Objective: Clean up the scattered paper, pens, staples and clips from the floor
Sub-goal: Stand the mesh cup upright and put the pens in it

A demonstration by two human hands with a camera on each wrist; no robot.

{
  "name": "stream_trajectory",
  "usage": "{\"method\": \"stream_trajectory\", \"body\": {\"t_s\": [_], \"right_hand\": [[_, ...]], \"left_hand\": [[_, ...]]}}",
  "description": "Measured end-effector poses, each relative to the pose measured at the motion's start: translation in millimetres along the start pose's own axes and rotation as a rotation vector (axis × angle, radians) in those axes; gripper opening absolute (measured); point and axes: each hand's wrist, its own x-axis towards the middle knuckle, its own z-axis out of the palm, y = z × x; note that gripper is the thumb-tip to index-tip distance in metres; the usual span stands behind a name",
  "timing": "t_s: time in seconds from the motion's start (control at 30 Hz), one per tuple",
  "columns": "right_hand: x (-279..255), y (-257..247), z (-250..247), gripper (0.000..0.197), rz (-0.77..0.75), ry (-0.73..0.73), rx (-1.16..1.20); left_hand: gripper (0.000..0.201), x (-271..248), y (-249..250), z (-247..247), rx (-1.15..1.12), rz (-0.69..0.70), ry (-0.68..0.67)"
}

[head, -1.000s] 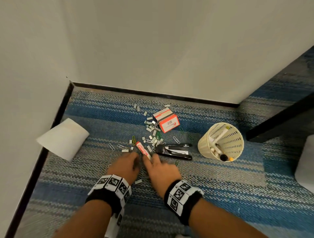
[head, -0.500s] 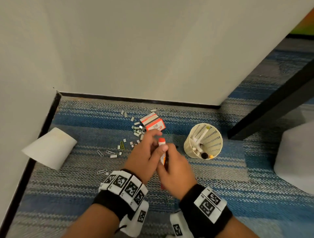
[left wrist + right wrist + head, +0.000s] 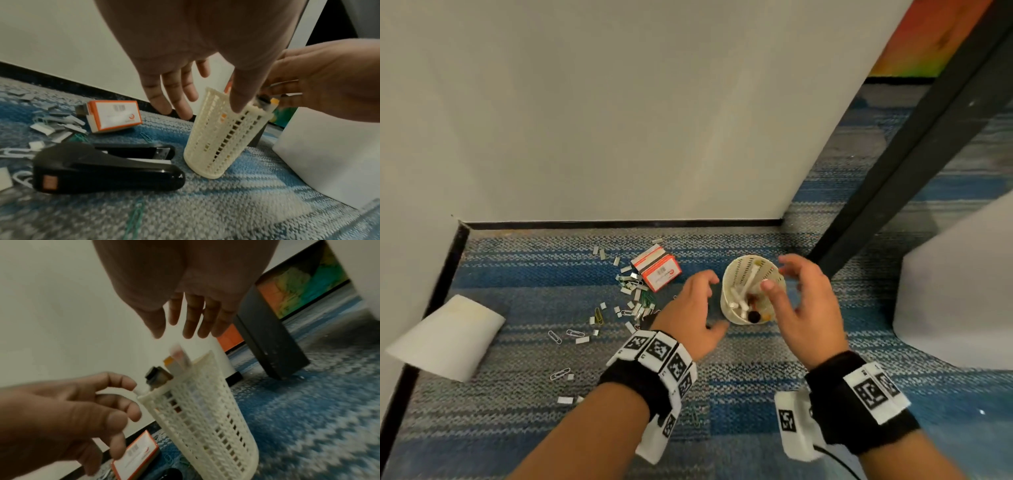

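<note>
A cream perforated pen holder (image 3: 736,274) stands on the carpet with several pens in it. My left hand (image 3: 705,301) hovers at its left side, fingers loosely spread and empty. Over its right rim my right hand (image 3: 780,277) is open too. In the right wrist view a blurred red-and-white marker (image 3: 179,356) sits just under the right fingertips (image 3: 191,331), at the holder's rim (image 3: 205,360), with no finger on it. Staples (image 3: 630,291) and paper clips (image 3: 556,337) lie scattered left of the holder. A black stapler (image 3: 102,167) lies beside the holder. A white paper sheet (image 3: 445,337) leans at the left wall.
An orange-and-white staple box (image 3: 657,272) lies among the staples near the back wall. A black slanted bar (image 3: 893,164) comes down behind the holder at right. A large white object (image 3: 955,291) stands at the right. Walls close the corner at left and back.
Both hands picked the red-and-white marker off the floor, carried it right to the holder and let it go. The view has swung right with them.
</note>
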Motion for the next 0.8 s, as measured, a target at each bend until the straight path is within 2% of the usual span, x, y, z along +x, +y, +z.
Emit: {"method": "stream_trajectory", "body": {"t_s": [0.07,0.13,0.2,0.27,0.33,0.5,0.6,0.8], "right_hand": [[-5.0,4.0,-4.1,0.021,0.063,0.050,0.096],[-10.3,13.2,-5.6,0.032,0.134,0.050,0.179],[-14.6,26.0,0.2,0.057,0.182,-0.097,0.167],[-15.5,35.9,13.1,0.087,0.166,-0.287,0.130],[-9.5,32.8,21.7,0.099,0.142,-0.362,0.205],[20.5,0.2,2.3,0.095,0.090,-0.286,0.303],[42.4,-35.7,-27.4,0.107,0.041,-0.258,0.379],[73.0,-133.0,-105.2,0.087,-0.169,-0.215,0.475]], "left_hand": [[0.077,8.2,0.9,5.6,-0.034,-0.045,-0.014],[0.087,17.1,0.8,11.9,-0.089,-0.095,-0.028],[0.092,25.3,-2.2,18.7,-0.110,-0.125,-0.031],[0.090,30.8,-5.8,25.0,-0.184,-0.127,-0.042],[0.082,31.9,-6.4,27.8,-0.291,-0.114,-0.033],[0.074,24.7,14.2,1.2,-0.423,-0.060,0.134],[0.070,18.4,41.1,-33.5,-0.418,0.063,0.198],[0.054,-11.8,116.3,-127.5,-0.331,0.343,0.400]]}}
